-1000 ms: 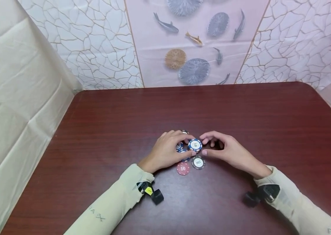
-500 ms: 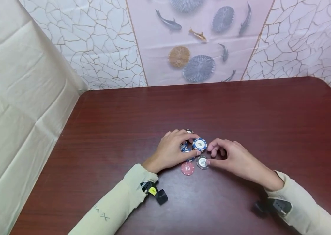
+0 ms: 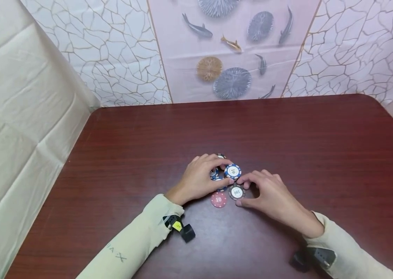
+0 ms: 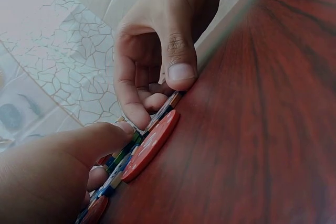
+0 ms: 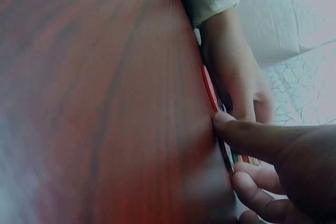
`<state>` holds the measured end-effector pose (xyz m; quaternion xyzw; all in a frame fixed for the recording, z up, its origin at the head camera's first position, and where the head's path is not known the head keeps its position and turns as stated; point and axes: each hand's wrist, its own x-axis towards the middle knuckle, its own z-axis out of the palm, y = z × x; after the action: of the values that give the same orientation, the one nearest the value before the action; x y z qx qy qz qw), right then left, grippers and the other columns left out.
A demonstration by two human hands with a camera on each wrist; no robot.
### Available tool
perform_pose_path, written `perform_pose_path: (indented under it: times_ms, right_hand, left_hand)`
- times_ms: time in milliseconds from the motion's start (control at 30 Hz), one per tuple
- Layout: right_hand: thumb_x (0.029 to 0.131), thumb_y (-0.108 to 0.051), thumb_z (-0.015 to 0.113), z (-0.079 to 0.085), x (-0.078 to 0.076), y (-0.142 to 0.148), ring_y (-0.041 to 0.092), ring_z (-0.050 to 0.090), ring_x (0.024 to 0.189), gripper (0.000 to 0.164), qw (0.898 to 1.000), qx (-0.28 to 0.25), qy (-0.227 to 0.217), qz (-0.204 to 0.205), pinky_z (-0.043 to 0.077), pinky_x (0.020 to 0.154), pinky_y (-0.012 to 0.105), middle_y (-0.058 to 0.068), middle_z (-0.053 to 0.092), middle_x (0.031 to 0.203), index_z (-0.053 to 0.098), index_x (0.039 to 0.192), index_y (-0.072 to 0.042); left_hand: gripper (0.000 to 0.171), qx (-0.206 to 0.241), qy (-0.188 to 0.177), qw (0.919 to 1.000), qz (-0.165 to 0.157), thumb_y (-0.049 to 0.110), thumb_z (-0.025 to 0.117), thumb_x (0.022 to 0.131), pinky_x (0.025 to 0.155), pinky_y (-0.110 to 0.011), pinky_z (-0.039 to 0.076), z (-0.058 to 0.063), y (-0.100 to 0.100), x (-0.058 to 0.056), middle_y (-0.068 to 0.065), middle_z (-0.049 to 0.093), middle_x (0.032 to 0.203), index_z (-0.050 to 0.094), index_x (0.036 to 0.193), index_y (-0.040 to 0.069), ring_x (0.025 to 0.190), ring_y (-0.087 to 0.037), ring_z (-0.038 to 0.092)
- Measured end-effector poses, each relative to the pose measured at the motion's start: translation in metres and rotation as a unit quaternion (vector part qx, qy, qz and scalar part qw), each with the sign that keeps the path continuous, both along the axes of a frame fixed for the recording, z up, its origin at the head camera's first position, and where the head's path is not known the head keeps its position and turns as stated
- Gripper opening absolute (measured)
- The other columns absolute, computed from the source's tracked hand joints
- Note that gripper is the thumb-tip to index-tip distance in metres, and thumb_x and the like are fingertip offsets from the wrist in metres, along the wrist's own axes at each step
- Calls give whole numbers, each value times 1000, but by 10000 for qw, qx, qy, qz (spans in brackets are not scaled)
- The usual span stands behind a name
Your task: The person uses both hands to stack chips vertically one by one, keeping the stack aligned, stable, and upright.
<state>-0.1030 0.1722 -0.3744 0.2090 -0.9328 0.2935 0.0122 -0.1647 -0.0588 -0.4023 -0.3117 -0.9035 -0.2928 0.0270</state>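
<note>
My left hand [image 3: 201, 177] curves thumb and index finger around a small stack of poker chips, topped by a blue-and-white chip [image 3: 232, 171] marked 10. Just in front of that stack lies a black chip [image 3: 237, 192] marked 100. My right hand [image 3: 271, 193] has its thumb at the near edge of this black chip and its index finger at the far edge. Left of it, a red chip [image 3: 218, 200] marked 10 lies flat. Other blue chips [image 3: 213, 173] are partly hidden under my left hand. In the left wrist view the red chip [image 4: 152, 148] shows edge-on.
The dark red wooden table [image 3: 140, 135] stretches around the chips. Another dark-edged chip [image 3: 221, 156] peeks out behind my left fingers. A patterned cloth [image 3: 231, 50] hangs behind the table, and a pale cloth [image 3: 18, 128] covers the left side.
My right hand has moved from beside the blue stack toward me, and its thumb and index finger have come around the black chip. My left hand keeps its hold on the stack.
</note>
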Motion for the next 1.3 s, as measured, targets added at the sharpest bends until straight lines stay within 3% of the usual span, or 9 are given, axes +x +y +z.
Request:
perform_pose_path:
  times_ms: [367, 700, 900, 1100, 1300]
  right_hand:
    - [77, -26, 94, -3, 4, -1, 11, 52, 89, 35, 9997, 8, 187, 182, 32, 79, 39, -14, 59, 90, 72, 104, -20]
    - [76, -23, 90, -5, 3, 0, 13, 57, 94, 33, 9938, 304, 949, 500, 37, 77, 38, -9, 66, 99, 71, 104, -19]
    - [79, -21, 86, -3, 3, 4, 15, 60, 98, 32, 9947, 298, 871, 451, 38, 76, 36, -6, 69, 104, 72, 108, -17]
    - [80, -20, 84, -1, 0, 7, 14, 60, 95, 38, 9929, 287, 926, 683, 43, 76, 37, -7, 70, 102, 76, 116, -13]
    - [80, -17, 86, 0, -4, 12, 11, 58, 90, 38, 9901, -113, 1104, 854, 51, 78, 35, -9, 68, 98, 77, 116, -12]
  left_hand:
    - [46, -1, 34, 10000, -34, 47, 81, 91, 96, -37, 45, 1, 0, 0, 12, 66, 110, 72, 132, 29, 105, -11, 60]
    - [46, -16, 23, 10000, -8, 45, 82, 90, 96, -37, 45, 3, 0, 1, 11, 67, 111, 72, 132, 27, 107, -12, 61]
    - [45, 61, 28, 10000, -34, 45, 82, 90, 96, -37, 45, 3, 0, 1, 12, 67, 109, 73, 131, 28, 106, -11, 60]
    - [45, 42, 40, 10000, -20, 46, 82, 91, 98, -38, 45, 3, 0, 2, 12, 66, 109, 72, 131, 28, 105, -11, 60]
    - [44, 42, 45, 10000, -40, 46, 82, 91, 97, -37, 45, 2, 0, 1, 12, 66, 108, 73, 130, 29, 104, -10, 59]
